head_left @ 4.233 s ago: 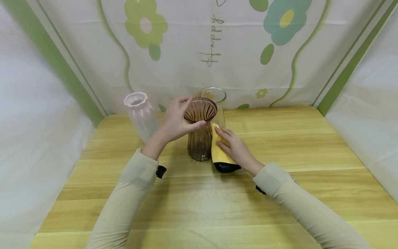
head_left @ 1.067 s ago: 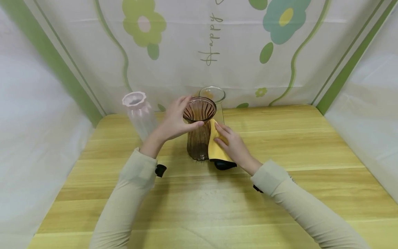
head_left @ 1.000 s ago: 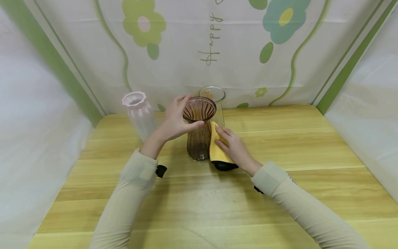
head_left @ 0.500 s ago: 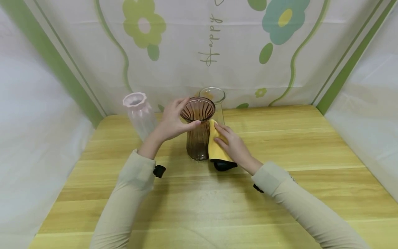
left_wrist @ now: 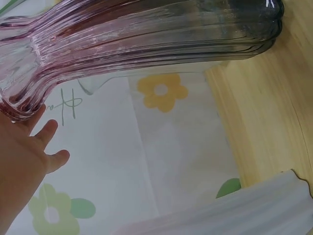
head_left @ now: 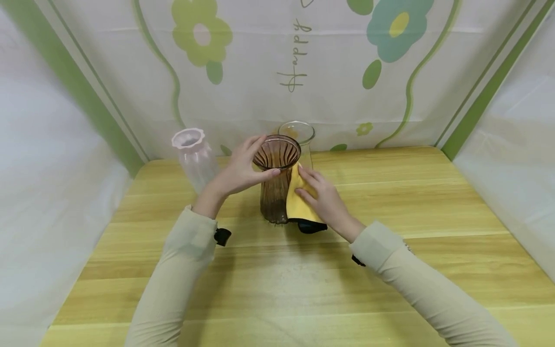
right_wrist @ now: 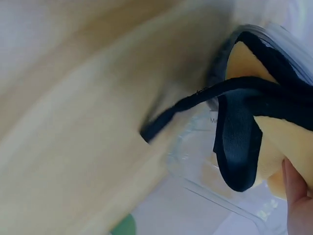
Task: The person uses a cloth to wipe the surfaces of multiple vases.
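A ribbed brown glass vase [head_left: 274,195] stands upright on the wooden table. My left hand [head_left: 241,168] grips its flared rim, thumb at the near side and fingers at the far left. In the left wrist view the fingers of that hand [left_wrist: 24,152] meet the rim of the vase [left_wrist: 146,41]. A folded yellow cloth [head_left: 298,202] with black edging and a dark underside is held by my right hand [head_left: 327,197] against the vase's right side. The right wrist view shows the cloth [right_wrist: 288,152] bunched under the fingers; most of that hand is out of frame.
Just behind the brown vase stands a clear glass vase [head_left: 307,153], partly hidden. To the left is a pink-white vase [head_left: 197,161] with a scalloped rim, close to my left forearm. A flowered curtain [head_left: 256,58] hangs behind the table [head_left: 412,202].
Through small up-and-down shifts, my right hand has brought the cloth slightly up and left, further over the brown vase's side. My left hand stays at the rim, with the vase moving barely.
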Motion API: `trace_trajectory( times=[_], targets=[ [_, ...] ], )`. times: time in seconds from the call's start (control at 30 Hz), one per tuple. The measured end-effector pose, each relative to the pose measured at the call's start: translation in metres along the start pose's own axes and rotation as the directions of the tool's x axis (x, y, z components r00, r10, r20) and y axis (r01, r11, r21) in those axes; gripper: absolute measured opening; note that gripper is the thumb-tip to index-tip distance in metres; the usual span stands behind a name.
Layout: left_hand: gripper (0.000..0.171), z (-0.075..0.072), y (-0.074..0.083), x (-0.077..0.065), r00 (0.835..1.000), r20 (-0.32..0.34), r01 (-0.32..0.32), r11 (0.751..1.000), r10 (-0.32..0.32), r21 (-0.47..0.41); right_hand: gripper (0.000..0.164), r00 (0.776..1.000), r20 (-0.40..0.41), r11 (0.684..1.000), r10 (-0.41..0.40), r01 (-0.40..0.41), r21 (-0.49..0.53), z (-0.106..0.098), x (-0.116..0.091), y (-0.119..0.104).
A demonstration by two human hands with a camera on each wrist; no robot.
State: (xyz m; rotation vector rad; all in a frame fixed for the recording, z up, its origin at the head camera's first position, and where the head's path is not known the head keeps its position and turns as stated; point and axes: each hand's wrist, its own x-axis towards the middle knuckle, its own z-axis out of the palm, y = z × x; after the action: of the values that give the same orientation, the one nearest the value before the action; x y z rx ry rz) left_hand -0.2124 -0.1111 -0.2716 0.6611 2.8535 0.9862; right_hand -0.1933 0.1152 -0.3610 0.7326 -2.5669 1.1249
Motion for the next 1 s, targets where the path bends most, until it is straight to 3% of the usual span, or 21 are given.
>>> trace_trajectory(
  times=[0.2,0.4,0.63,0.83,1.0],
  targets=[
    [0.099,0.002,0.001,0.001,1.0,-0.031,-0.003,1.0,0.004,0.025,0.057,0.991,0.108,0.993,0.074,-0.063,-0.096,0.007,-0.01,0.017],
    [0.098,0.007,0.0,0.001,0.996,-0.086,-0.017,1.0,0.018,0.002,0.056,0.976,0.184,0.977,0.115,-0.077,-0.198,0.012,-0.016,0.028],
    [0.093,0.004,-0.002,-0.001,0.995,-0.098,-0.022,1.0,0.024,0.019,0.055,0.992,0.105,0.993,0.066,-0.055,-0.103,0.009,-0.01,0.02],
    [0.092,-0.001,-0.001,-0.001,0.999,-0.048,-0.022,0.999,0.023,0.023,0.054,1.0,-0.015,1.0,0.001,-0.001,0.002,-0.001,0.003,-0.002],
    [0.092,-0.001,0.0,-0.001,1.0,-0.018,-0.019,1.0,0.02,0.009,0.056,0.999,-0.034,0.998,0.014,-0.012,0.054,-0.007,0.009,-0.013]
  ],
)
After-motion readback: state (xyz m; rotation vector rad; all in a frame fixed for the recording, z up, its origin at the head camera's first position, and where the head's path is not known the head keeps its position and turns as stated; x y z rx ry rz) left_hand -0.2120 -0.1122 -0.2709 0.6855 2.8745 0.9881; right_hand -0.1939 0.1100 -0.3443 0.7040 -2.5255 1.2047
